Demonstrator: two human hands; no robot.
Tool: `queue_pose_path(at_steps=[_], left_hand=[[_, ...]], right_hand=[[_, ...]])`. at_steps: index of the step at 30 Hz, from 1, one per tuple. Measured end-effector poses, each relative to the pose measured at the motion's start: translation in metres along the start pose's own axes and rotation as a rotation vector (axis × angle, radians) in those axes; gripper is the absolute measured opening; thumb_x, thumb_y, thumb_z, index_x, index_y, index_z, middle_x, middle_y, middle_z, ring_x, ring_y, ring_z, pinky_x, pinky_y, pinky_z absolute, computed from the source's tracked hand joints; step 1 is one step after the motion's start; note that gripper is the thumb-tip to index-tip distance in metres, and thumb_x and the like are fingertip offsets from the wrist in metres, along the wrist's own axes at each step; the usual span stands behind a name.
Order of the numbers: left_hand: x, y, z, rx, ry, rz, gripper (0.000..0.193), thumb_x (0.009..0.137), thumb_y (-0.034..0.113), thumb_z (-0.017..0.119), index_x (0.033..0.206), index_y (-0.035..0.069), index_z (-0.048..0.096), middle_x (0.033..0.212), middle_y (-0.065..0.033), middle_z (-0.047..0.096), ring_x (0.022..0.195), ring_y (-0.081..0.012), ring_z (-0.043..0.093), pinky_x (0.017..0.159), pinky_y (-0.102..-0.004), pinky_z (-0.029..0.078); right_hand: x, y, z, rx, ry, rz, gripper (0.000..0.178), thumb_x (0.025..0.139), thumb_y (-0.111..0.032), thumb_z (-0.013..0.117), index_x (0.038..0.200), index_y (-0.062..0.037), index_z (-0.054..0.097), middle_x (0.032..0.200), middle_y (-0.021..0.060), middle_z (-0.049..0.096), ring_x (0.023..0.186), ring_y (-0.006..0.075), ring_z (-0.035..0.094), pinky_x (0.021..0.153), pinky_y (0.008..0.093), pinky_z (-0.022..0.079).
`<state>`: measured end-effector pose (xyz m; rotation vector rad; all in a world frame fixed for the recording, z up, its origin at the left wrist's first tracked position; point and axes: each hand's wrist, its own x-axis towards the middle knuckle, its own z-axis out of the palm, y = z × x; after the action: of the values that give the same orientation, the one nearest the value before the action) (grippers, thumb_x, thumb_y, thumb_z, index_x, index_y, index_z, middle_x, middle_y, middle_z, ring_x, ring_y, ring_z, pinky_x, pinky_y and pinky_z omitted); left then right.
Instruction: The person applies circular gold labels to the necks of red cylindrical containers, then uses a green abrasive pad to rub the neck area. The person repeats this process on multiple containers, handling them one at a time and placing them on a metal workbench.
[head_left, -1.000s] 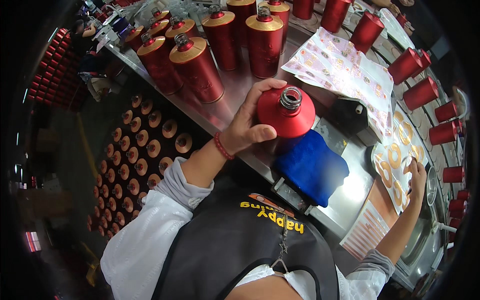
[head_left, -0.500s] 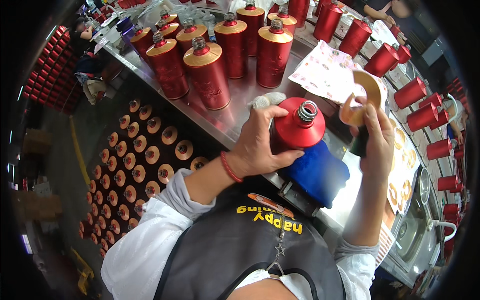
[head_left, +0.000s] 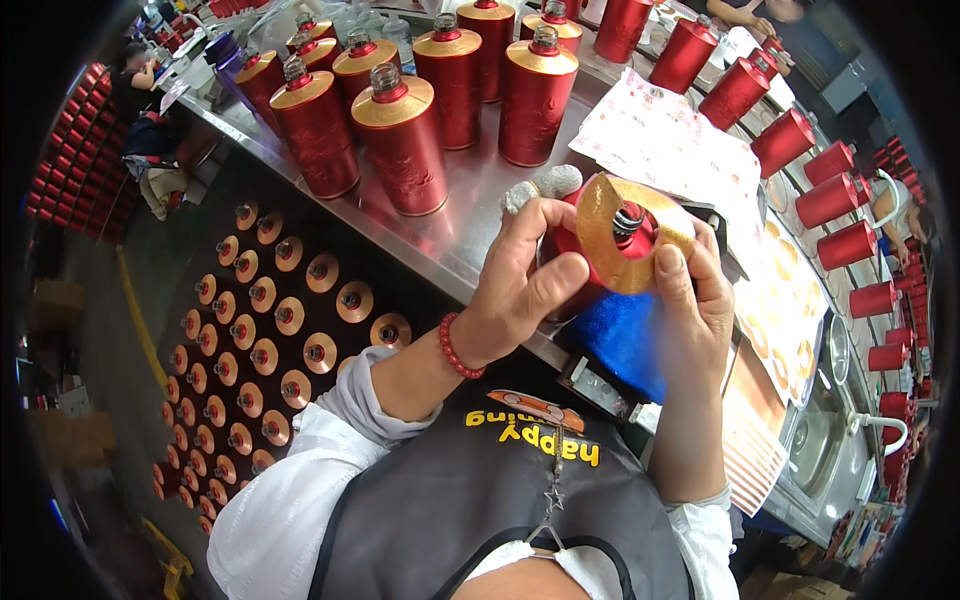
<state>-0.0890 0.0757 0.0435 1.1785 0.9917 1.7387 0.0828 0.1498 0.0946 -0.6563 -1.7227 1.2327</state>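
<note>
My left hand [head_left: 515, 295] is closed round the side of a red bottle [head_left: 563, 242], its thumb lying near the edge of a gold label. That gold C-shaped label [head_left: 602, 212] is pinched in my right hand [head_left: 700, 295]. It curves round the bottle's glass neck, tilted over the shoulder, and hides much of it. Whether the label touches the shoulder I cannot tell. Beneath the bottle lies a shiny blue cloth [head_left: 622, 345]. A pale grey-white cloth bundle [head_left: 540, 187] sits just behind my left fingers.
Several red bottles with gold shoulders [head_left: 400, 140] stand on the steel table [head_left: 470, 240] at the far left. More gold-topped bottles [head_left: 290, 315] are crowded below on the left. Sheets of gold labels [head_left: 785, 290], a sink [head_left: 815, 445] and a line of red bottles [head_left: 825, 205] lie right.
My right hand has moved left, bringing the gold label from beside the bottle to round its neck. My left hand still holds the bottle. The view has shifted slightly.
</note>
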Motion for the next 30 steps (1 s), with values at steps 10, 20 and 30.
queue_pose_path(at_steps=[10,20,30], left_hand=[[0.002,-0.001,-0.001,-0.314,0.020,-0.087,0.044,0.091,0.005,0.062,0.130,0.003,0.041,0.125,-0.0070,0.049,0.115,-0.0126,0.050,0.105,-0.0308,0.040],[0.013,-0.003,-0.009,-0.370,-0.045,-0.161,0.062,0.091,0.014,0.064,0.143,0.006,0.031,0.137,-0.0136,0.048,0.130,-0.0217,0.048,0.113,-0.0390,0.038],[0.017,-0.005,-0.006,-0.358,-0.071,-0.169,0.066,0.090,0.016,0.067,0.142,0.003,0.029,0.133,-0.0120,0.046,0.125,-0.0167,0.047,0.111,-0.0340,0.037]], right_hand=[[0.007,0.014,0.001,0.200,0.019,0.254,0.026,0.100,-0.019,0.061,0.109,0.0034,0.071,0.124,0.0066,0.056,0.097,0.0090,0.054,0.078,0.0219,0.043],[0.009,0.016,-0.009,0.368,-0.029,0.412,0.041,0.104,-0.034,0.057,0.128,-0.0004,0.060,0.110,0.0027,0.064,0.091,0.0067,0.055,0.076,0.0221,0.044],[0.009,0.026,-0.008,0.174,-0.070,0.323,0.042,0.093,-0.022,0.073,0.125,0.0001,0.056,0.125,0.0062,0.059,0.117,0.0136,0.052,0.104,0.0301,0.039]])
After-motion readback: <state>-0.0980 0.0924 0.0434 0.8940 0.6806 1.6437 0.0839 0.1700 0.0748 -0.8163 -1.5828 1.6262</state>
